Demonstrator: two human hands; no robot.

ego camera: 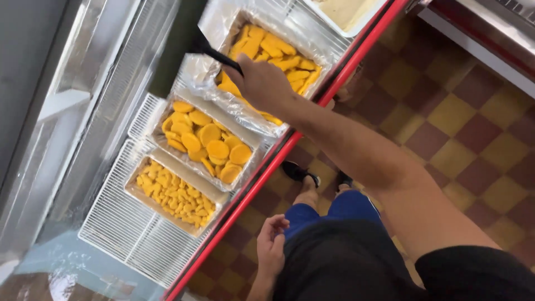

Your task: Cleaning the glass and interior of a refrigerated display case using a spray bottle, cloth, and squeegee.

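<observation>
Tray [290,33] of long orange breaded pieces, lined with clear film, sits at the upper middle of the frame on white wire shelving [120,228] inside a red-edged display case [245,195]. Its near corner is hidden behind the right hand [262,83], which is closed around the handle of a black utensil [214,53]; the utensil's far end runs into a dark reflection on the glass and is hard to make out. Below it lie a tray of round orange patties [203,142] and a tray of small orange nuggets [175,195]. A white tray [345,14] is cut off at the top edge. The left hand [271,245] hangs at lower middle, fingers loosely curled and holding nothing. Brown and yellow checkered floor tiles [462,128] fill the right side.
</observation>
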